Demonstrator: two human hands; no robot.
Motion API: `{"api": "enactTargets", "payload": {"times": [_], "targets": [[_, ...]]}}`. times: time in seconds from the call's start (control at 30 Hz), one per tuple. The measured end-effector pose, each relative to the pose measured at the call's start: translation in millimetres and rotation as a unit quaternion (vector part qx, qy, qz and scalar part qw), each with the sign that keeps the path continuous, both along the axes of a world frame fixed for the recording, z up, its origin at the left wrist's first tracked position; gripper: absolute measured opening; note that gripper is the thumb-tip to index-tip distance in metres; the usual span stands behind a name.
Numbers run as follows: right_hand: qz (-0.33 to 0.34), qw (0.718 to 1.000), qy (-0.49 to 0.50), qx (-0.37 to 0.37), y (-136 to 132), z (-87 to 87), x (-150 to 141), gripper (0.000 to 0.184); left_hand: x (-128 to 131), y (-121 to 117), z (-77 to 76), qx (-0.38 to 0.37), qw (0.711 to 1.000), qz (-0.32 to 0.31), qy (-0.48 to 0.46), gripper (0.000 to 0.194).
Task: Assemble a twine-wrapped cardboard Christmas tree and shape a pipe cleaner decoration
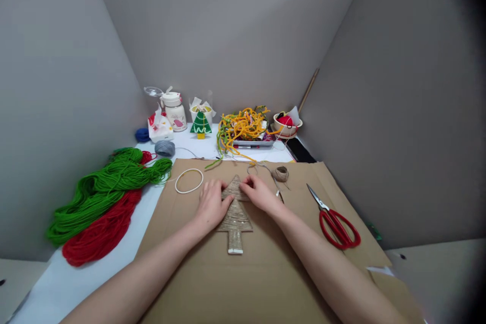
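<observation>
A tree shape wrapped in tan twine [235, 220] lies flat on a sheet of brown cardboard [243, 278]. My left hand [211, 205] rests on its left side with the fingers laid over the upper tiers. My right hand [258, 193] touches the upper right part near the tip, its fingers curled and pressed together on the twine. A twine strand runs from the tree's top toward a small twine ball [281, 173] just beyond my right hand.
Red-handled scissors [336, 223] lie at right on the cardboard. A white ring [189, 180] sits at left. Green yarn [106, 187] and red yarn [102, 230] are piled left. At the back stand a jar [174, 111], a green felt tree [201, 125], a tray of cords [245, 129] and a bowl [287, 124].
</observation>
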State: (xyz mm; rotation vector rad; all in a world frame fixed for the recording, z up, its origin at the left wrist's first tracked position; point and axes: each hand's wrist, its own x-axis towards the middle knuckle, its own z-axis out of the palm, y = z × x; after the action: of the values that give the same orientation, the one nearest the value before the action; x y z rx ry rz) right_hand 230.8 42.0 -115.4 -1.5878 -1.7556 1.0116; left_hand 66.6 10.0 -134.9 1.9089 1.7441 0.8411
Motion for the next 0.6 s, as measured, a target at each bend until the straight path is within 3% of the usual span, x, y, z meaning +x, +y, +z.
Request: {"api": "enactTargets", "payload": {"times": [0.1,0.2,0.3,0.37,0.47,0.6], "targets": [[-0.003,0.982,0.182,-0.048,-1.6,4.0,-0.5,0.021,1.1,1.6,4.9,-0.046,0.975,0.0,-0.219,0.026],[-0.009,0.963,0.265,-0.034,-4.2,8.5,-1.5,0.026,2.5,0.5,15.5,-0.142,0.888,-0.01,-0.436,0.038],[0.002,0.969,0.245,0.016,-7.3,17.0,-0.4,0.022,2.5,-1.7,22.4,-0.227,0.818,-0.033,-0.528,0.036],[0.01,0.978,0.195,0.079,-8.9,26.8,3.2,0.021,2.1,-3.4,23.0,-0.238,0.808,-0.034,-0.539,0.032],[0.024,0.977,0.127,0.172,-9.9,45.0,12.5,0.018,2.7,-6.4,21.2,-0.234,0.816,-0.034,-0.528,0.03],[0.056,0.979,0.08,0.181,-10.4,61.9,24.1,0.015,5.7,-11.0,21.1,-0.238,0.831,-0.057,-0.499,0.028]]}}
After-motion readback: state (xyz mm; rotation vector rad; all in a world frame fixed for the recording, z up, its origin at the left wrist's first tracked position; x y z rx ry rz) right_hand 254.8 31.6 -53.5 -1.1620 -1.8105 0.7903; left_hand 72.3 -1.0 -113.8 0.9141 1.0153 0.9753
